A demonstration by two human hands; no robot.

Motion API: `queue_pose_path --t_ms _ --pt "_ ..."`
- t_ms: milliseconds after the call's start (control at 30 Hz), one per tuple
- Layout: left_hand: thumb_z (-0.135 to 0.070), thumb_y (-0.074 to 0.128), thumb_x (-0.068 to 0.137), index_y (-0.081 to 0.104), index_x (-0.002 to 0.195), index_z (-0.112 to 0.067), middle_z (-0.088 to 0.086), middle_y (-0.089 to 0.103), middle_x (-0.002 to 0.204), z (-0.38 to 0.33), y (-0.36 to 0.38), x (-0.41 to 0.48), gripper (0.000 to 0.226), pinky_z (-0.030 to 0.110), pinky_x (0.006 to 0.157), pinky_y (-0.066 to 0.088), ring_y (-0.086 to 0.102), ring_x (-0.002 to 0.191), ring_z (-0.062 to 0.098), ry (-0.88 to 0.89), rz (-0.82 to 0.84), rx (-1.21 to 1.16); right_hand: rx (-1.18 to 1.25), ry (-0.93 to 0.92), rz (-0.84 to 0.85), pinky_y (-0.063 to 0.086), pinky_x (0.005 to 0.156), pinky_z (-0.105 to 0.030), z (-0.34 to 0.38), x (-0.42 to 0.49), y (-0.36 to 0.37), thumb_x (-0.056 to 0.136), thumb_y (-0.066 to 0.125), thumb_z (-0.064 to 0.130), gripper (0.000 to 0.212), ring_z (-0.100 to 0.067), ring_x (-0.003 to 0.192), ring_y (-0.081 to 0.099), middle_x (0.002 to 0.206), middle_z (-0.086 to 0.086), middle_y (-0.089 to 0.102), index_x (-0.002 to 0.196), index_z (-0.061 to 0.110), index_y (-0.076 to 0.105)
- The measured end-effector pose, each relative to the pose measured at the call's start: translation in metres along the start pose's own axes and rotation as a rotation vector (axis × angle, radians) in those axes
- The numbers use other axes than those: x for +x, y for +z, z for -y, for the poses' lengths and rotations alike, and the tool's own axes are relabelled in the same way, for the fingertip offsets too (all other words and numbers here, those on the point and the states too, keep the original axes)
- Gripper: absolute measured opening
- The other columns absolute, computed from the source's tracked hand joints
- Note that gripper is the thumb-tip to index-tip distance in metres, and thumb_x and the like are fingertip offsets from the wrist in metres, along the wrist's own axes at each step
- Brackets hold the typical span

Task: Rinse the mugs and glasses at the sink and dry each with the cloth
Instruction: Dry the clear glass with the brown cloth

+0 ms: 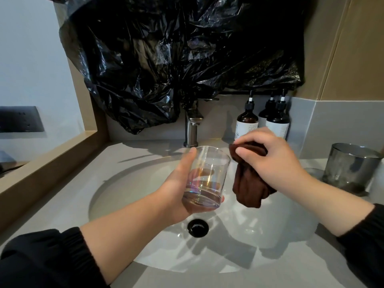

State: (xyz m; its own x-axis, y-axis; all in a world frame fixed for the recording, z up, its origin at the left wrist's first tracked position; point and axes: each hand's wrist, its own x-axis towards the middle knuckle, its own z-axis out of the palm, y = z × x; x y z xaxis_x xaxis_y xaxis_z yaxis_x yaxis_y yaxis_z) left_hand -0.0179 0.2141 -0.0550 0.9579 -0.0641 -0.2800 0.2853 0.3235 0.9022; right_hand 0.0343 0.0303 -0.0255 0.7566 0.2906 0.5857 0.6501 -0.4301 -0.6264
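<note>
A clear, slightly iridescent glass tumbler [207,179] is held over the white sink basin [116,183], tilted a little away from me. My left hand [176,183] grips it from the left, thumb along its side and fingers behind it. Just right of the glass, my right hand [274,161] holds a bunched dark brown cloth [249,186] that hangs down below the fist. Cloth and glass rim are close together; I cannot tell if they touch. No water runs from the faucet [192,125].
The black drain [197,228] sits low in the basin. Three dark pump bottles [247,119] stand behind on the right. A metal cylindrical container [351,167] stands at the right counter edge. Black plastic sheeting [176,59] hangs over the wall above the faucet.
</note>
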Motion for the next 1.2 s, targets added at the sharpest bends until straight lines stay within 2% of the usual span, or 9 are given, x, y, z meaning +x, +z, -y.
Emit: queue_pose_path --t_ms 133,367,533,633,767,867,967,1100,1200 --pt "-0.072 0.044 0.08 0.066 0.115 -0.009 0.017 0.07 0.095 0.001 -0.005 0.002 0.075 0.038 0.07 0.052 0.068 0.078 0.034 -0.02 0.073 0.071 0.145 0.118 0.373 0.042 0.082 -0.012 0.007 -0.002 -0.003 0.07 0.072 0.042 0.02 0.005 0.092 0.059 0.106 0.012 0.062 0.089 0.038 0.069" --pt "-0.071 0.046 0.078 0.058 0.124 -0.016 0.019 0.071 0.105 0.002 -0.004 0.0 0.073 0.047 0.084 0.056 0.07 0.09 0.037 -0.038 0.135 0.247 0.108 0.111 0.444 0.047 0.085 -0.038 0.008 -0.001 -0.007 0.065 0.071 0.029 0.007 -0.028 0.087 0.06 0.09 -0.011 0.062 0.066 0.023 0.068" --pt "-0.067 0.069 0.061 0.052 0.128 -0.023 0.016 0.067 0.109 0.007 -0.002 0.004 0.082 0.049 0.09 0.054 0.069 0.096 0.036 0.043 0.111 0.316 0.06 0.204 0.368 0.046 0.078 -0.03 0.005 0.001 -0.007 0.075 0.077 0.013 0.017 -0.014 0.075 0.06 0.078 -0.001 0.064 0.065 0.023 0.068" --pt "-0.057 0.072 0.056 0.053 0.124 -0.017 0.02 0.066 0.103 0.01 0.0 0.003 0.081 0.043 0.083 0.057 0.069 0.096 0.039 0.015 0.137 0.257 0.083 0.205 0.29 0.045 0.068 -0.014 0.008 -0.002 -0.003 0.075 0.078 0.016 0.008 -0.001 0.067 0.059 0.073 0.007 0.066 0.074 0.021 0.071" --pt "-0.058 0.073 0.05 0.058 0.118 -0.015 0.024 0.066 0.11 0.011 0.0 0.008 0.082 0.044 0.081 0.057 0.07 0.092 0.038 0.029 0.069 0.169 0.131 0.242 0.134 0.043 0.072 -0.01 0.009 0.0 -0.001 0.086 0.066 0.027 0.012 0.003 0.076 0.06 0.085 0.008 0.068 0.074 0.029 0.069" --pt "-0.061 0.072 0.049 0.057 0.119 -0.015 0.023 0.064 0.113 0.012 0.0 0.01 0.084 0.045 0.083 0.056 0.07 0.09 0.036 0.025 0.048 0.167 -0.045 0.114 0.078 0.033 0.081 -0.004 0.007 -0.002 0.004 0.091 0.054 0.018 0.016 -0.004 0.096 0.052 0.103 0.008 0.057 0.086 0.03 0.064" --pt "-0.066 0.068 0.049 0.058 0.118 -0.013 0.023 0.065 0.111 0.013 0.002 0.01 0.087 0.043 0.08 0.057 0.07 0.089 0.035 0.015 0.056 0.162 -0.252 -0.152 -0.007 0.035 0.078 -0.005 0.013 -0.014 0.009 0.089 0.057 0.013 0.024 -0.003 0.088 0.047 0.102 0.008 0.051 0.111 0.022 0.053" --pt "-0.069 0.062 0.051 0.058 0.114 -0.017 0.021 0.064 0.114 0.013 0.004 0.008 0.081 0.041 0.076 0.058 0.069 0.095 0.034 0.047 0.049 0.172 -0.479 -0.521 -0.061 0.045 0.068 -0.029 0.02 -0.019 0.016 0.084 0.059 0.013 0.008 -0.018 0.079 0.053 0.092 -0.002 0.055 0.09 0.009 0.063" --pt "-0.065 0.062 0.055 0.057 0.115 -0.012 0.022 0.067 0.109 0.011 0.004 0.007 0.08 0.038 0.067 0.058 0.07 0.092 0.035 0.037 0.032 0.148 -0.45 -0.451 -0.121 0.049 0.062 -0.039 0.016 -0.013 0.016 0.083 0.061 0.013 0.009 -0.021 0.075 0.055 0.089 -0.003 0.056 0.083 0.007 0.067"
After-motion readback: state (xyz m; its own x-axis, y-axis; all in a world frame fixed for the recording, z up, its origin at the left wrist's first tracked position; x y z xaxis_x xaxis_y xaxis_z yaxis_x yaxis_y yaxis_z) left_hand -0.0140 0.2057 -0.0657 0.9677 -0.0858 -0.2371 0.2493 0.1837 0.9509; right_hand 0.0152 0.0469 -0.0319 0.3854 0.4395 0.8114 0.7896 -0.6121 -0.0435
